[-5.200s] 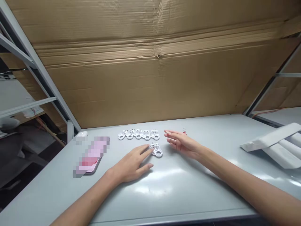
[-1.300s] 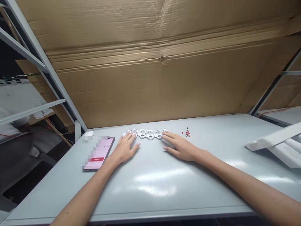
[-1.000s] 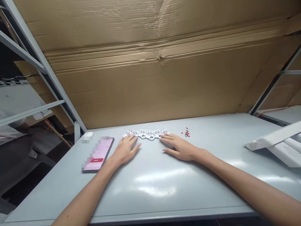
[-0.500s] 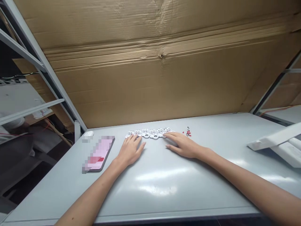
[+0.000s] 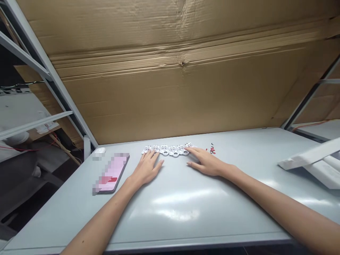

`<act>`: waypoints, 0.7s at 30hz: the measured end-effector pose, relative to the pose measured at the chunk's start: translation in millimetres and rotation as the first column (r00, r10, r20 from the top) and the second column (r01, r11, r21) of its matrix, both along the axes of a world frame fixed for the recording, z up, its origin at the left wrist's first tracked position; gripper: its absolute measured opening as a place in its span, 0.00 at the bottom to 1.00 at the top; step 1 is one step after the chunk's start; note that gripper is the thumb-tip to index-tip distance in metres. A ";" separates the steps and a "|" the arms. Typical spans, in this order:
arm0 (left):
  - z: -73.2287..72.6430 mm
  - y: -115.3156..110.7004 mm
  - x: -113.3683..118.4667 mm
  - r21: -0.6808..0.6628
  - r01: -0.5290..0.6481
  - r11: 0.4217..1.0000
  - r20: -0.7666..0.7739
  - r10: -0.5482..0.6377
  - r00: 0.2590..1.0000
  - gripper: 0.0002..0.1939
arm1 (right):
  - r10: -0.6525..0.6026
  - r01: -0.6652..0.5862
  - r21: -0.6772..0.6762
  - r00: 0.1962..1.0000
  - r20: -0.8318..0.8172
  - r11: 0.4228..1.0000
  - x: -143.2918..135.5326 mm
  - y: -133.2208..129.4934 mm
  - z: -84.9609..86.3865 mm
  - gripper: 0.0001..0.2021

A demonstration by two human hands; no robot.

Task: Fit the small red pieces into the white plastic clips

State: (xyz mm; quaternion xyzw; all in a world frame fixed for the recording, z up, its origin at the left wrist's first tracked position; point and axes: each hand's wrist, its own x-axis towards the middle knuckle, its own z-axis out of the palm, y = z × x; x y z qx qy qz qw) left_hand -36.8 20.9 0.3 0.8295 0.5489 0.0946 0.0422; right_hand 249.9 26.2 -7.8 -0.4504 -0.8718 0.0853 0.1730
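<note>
Several small white plastic parts (image 5: 164,150) with ring-shaped ends lie side by side in a row on the grey table (image 5: 170,198). My left hand (image 5: 147,168) rests open at the row's left end, its fingertips over the leftmost parts and hiding their near edges. At the right end, my right hand (image 5: 205,161) lies open with fingers stretched toward the last parts, partly covering them. Neither hand grips anything. Just beyond my right hand is a small cluster of red and black bits (image 5: 212,149), too small to make out.
A phone (image 5: 114,173) with a pink screen lies left of my left hand. Behind it sits a small white case (image 5: 100,151). White wrapped pieces (image 5: 316,159) lie at the right. A cardboard sheet (image 5: 170,95) stands along the back, between grey metal frame posts (image 5: 66,95).
My right hand has shifted very slightly, uncovering a bit more of the white parts near its fingertips. My left hand has drawn back a little. The white parts stay in place.
</note>
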 end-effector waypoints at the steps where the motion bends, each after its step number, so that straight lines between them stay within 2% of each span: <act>1: -0.4 0.7 -0.6 0.002 0.013 1.000 0.009 -0.013 1.000 0.29 | 0.010 -0.010 0.015 1.000 -0.006 1.000 0.0 0.7 -0.8 0.32; 5: -0.9 2.1 -2.4 0.022 0.109 0.994 0.018 -0.110 0.994 0.30 | 0.088 -0.086 0.064 0.996 -0.024 0.994 -0.6 2.6 -3.4 0.31; 9: -0.1 2.2 -3.4 -0.006 0.188 0.982 0.023 -0.188 0.982 0.29 | 0.168 -0.168 0.006 0.986 0.009 0.986 -4.3 0.8 -1.6 0.32; 13: 1.1 1.5 -3.9 0.000 0.199 0.980 0.039 -0.198 0.979 0.28 | 0.173 -0.170 -0.051 0.984 0.043 0.984 -8.3 -1.7 2.0 0.33; 21: 2.5 0.4 -3.4 0.037 0.220 0.975 0.047 -0.222 0.974 0.26 | 0.148 -0.146 -0.030 0.985 0.084 0.989 -9.9 -0.2 1.9 0.34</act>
